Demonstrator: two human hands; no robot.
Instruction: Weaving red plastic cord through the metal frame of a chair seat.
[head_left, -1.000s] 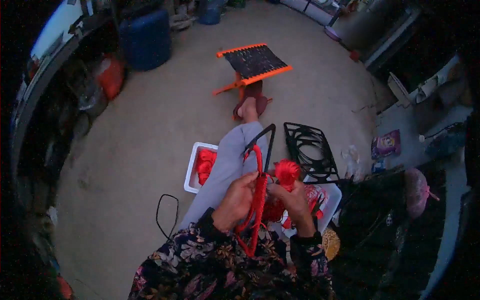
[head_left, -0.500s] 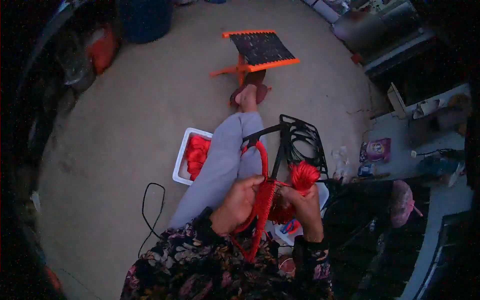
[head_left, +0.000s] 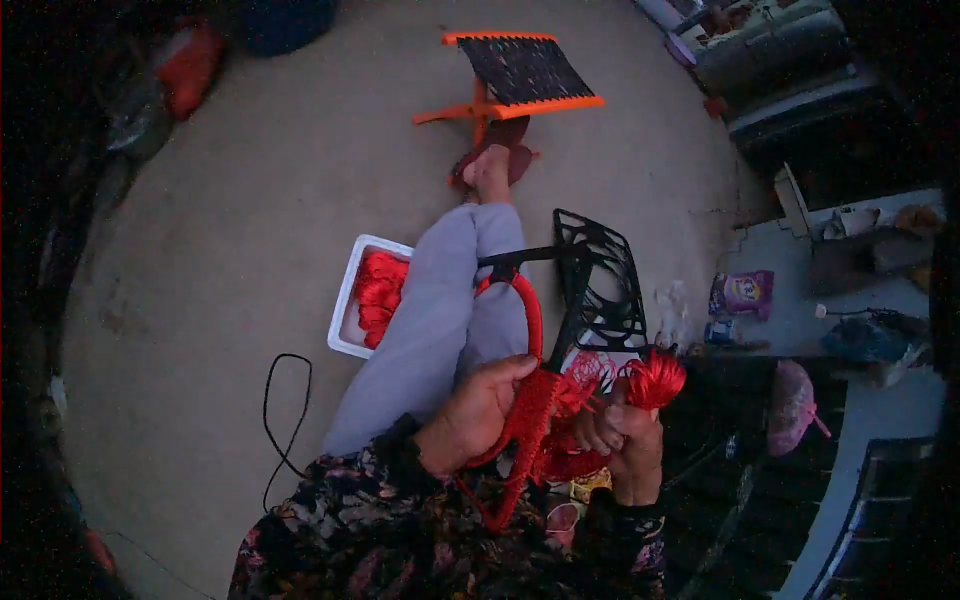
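My left hand (head_left: 470,412) is closed on the edge of a red cord-wrapped frame (head_left: 530,412), which lies slanted over my lap with rows of tightly wound cord along it. To its right, my right hand (head_left: 628,440) grips a bundle of shiny red cord (head_left: 656,378), whose looped end sticks out above the fist. Loose red strands run between the bundle and the wrapped frame. Black bars join the frame's upper end to a black openwork panel (head_left: 612,285) beyond my hands. My right fingers partly hide the cord they hold.
A white tray (head_left: 343,325) with red cord (head_left: 382,290) sits left of my legs. Ahead stands an orange folding stool (head_left: 525,70) with a dark woven seat; my feet are just below it. A black cord loop (head_left: 268,405) lies at left, a purple packet (head_left: 748,294) at right.
My right hand has moved right and slightly down with the cord bundle, away from the wrapped frame. Loose strands now show between them. The left hand keeps its hold.
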